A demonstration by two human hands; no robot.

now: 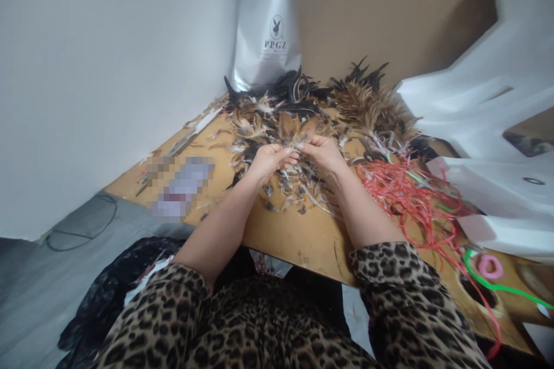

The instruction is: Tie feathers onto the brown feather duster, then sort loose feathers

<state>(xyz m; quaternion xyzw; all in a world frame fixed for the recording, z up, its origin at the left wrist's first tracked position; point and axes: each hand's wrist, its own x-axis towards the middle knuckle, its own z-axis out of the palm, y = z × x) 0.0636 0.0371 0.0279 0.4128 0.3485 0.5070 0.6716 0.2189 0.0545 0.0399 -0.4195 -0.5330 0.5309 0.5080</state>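
Note:
Over the middle of the table, my left hand [272,160] and my right hand [324,153] meet with their fingertips close together. Both are closed in a pinch at the base of a small fan of brown feathers [289,125], which points away from me. The quill ends are hidden behind my fingers. Beneath and around my hands lies a loose pile of brown, cream and dark feathers [249,127]. Long black feathers [285,91] are heaped just behind it. To the right rests a thick bunch of brown feathers [367,106] with dark tips.
A white bag [266,29] stands at the back against the wall. Tangled red plastic strips [411,196] spread to the right, beside white foam-like pieces [497,184]. A pink ring [489,266] and green strip [502,286] lie near a table hole. A black plastic bag [108,294] sits below left.

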